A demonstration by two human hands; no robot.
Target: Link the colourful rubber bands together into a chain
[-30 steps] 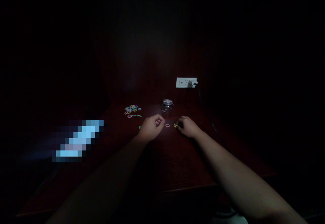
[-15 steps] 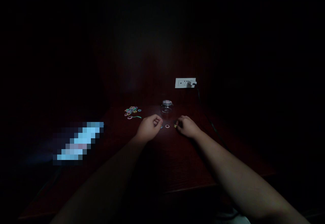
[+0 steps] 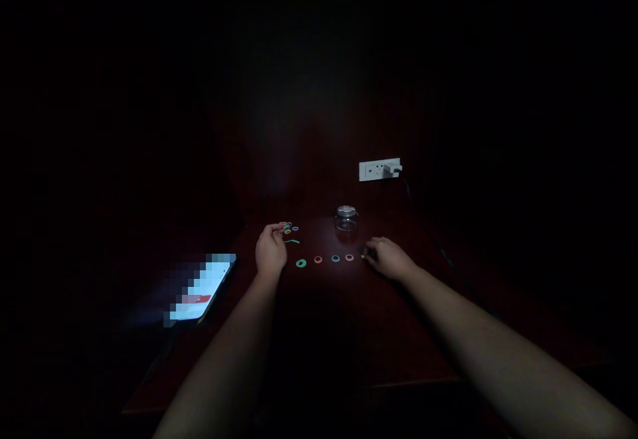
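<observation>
A row of small rings lies on the dark red table: a green one, a red one, a blue one and a pink one. At the row's right end my right hand has its fingers closed on a yellow ring, partly hidden by the fingertips. My left hand is at the pile of coloured rings, its fingers bent over the pile's left part; what they touch is hidden. Behind the row stands a clear lidded jar.
A lit phone lies at the table's left side. On the back wall, a white socket holds a plug, and its dark cable runs down the right side. The table's front edge is dimly visible.
My left hand has moved left from the row to the pile, uncovering the green, red and blue rings. My right hand stays at the yellow ring. The whole view has shifted somewhat.
</observation>
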